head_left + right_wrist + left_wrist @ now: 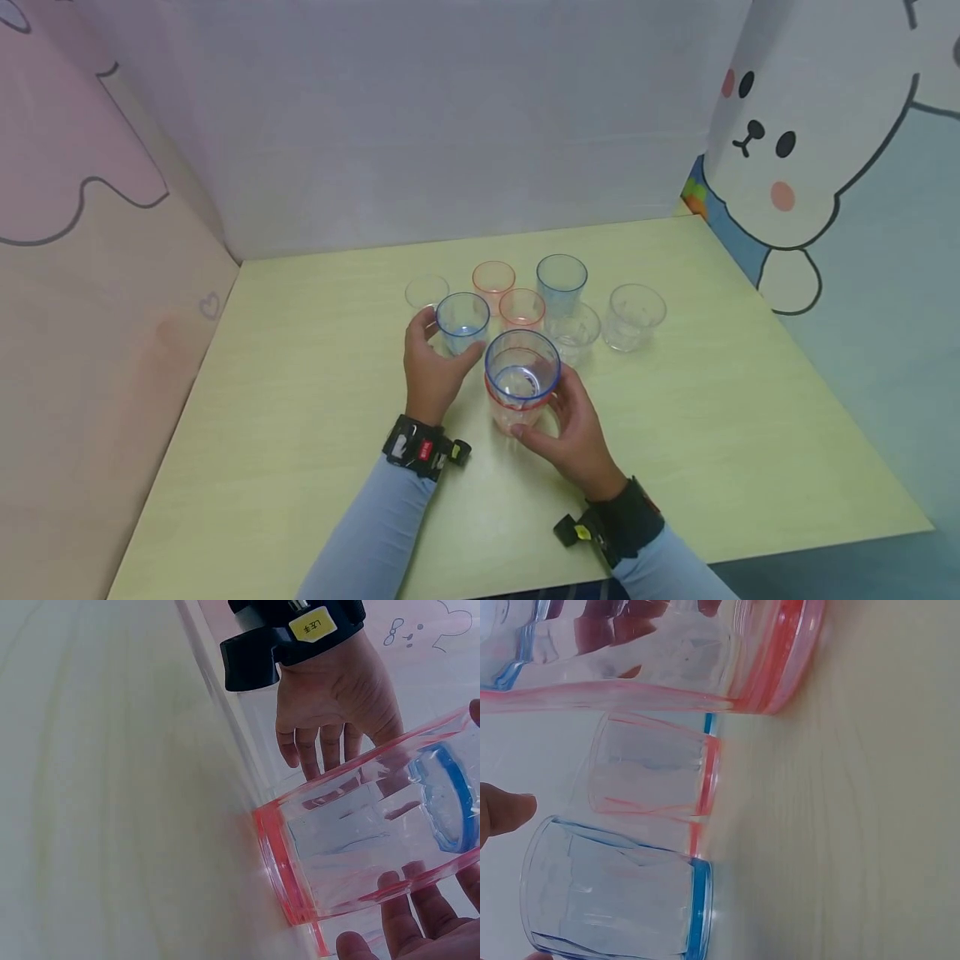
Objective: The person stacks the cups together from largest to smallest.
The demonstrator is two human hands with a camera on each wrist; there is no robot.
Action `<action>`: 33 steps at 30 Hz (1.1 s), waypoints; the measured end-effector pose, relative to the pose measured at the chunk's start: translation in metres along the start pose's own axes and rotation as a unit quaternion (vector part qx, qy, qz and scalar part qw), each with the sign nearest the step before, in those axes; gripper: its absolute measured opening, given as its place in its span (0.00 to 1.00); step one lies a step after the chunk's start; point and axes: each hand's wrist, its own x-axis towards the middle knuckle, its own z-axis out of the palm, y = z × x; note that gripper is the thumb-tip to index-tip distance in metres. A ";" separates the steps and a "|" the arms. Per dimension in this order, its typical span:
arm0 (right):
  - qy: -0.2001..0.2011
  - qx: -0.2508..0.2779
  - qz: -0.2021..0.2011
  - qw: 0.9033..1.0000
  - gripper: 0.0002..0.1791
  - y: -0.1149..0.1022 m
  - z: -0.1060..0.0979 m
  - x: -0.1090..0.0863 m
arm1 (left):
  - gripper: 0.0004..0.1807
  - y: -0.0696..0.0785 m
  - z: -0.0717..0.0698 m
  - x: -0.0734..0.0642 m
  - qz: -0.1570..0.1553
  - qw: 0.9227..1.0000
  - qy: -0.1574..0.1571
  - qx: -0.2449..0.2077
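In the head view my right hand (pixel 573 433) holds a red-tinted glass (pixel 513 417) with a blue-rimmed glass (pixel 522 367) nested in its top. The right wrist view shows fingers along the red-tinted glass (pixel 352 832), its red base close to the table and the blue base inside. My left hand (pixel 435 371) is spread around a blue glass (pixel 462 317), thumb on the near side and fingers on the far left. In the left wrist view, the thumb (pixel 510 811) stands slightly apart from that blue glass (pixel 619 892), which rests upright on the table.
Behind the hands stand two red-tinted glasses (pixel 493 279) (pixel 522 310), another blue glass (pixel 562 279) and clear glasses (pixel 634 317) (pixel 573 329) (pixel 427 292). The pale yellow table (pixel 300 400) meets a light wall (pixel 465 125) at the back.
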 end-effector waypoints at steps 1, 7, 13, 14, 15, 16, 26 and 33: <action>0.000 0.001 -0.001 1.000 0.49 0.000 0.000 0.000 | 0.49 0.000 0.001 0.001 0.000 1.000 0.001 0.003; -0.004 0.008 -0.011 1.000 0.48 0.002 0.000 0.000 | 0.50 -0.002 0.003 0.003 -0.005 1.000 -0.004 0.004; -0.007 0.002 -0.021 1.000 0.48 0.001 -0.001 0.001 | 0.51 -0.005 0.005 0.006 -0.005 1.000 -0.009 0.003; -0.006 0.002 -0.020 1.000 0.48 0.001 -0.001 0.001 | 0.51 -0.005 0.006 0.007 -0.004 1.000 -0.010 0.003; -0.006 0.002 -0.019 1.000 0.48 0.001 -0.001 0.001 | 0.52 -0.005 0.006 0.008 -0.004 1.000 -0.010 0.002; -0.006 0.002 -0.018 1.000 0.48 0.001 -0.001 0.001 | 0.52 -0.005 0.007 0.009 -0.003 1.000 -0.012 0.003; -0.005 0.001 -0.013 1.000 0.48 0.000 -0.002 0.001 | 0.55 -0.008 0.011 0.020 -0.030 0.999 -0.025 0.011; -0.004 0.002 -0.008 1.000 0.47 0.000 -0.001 0.001 | 0.55 -0.012 0.014 0.025 -0.018 0.999 -0.032 0.022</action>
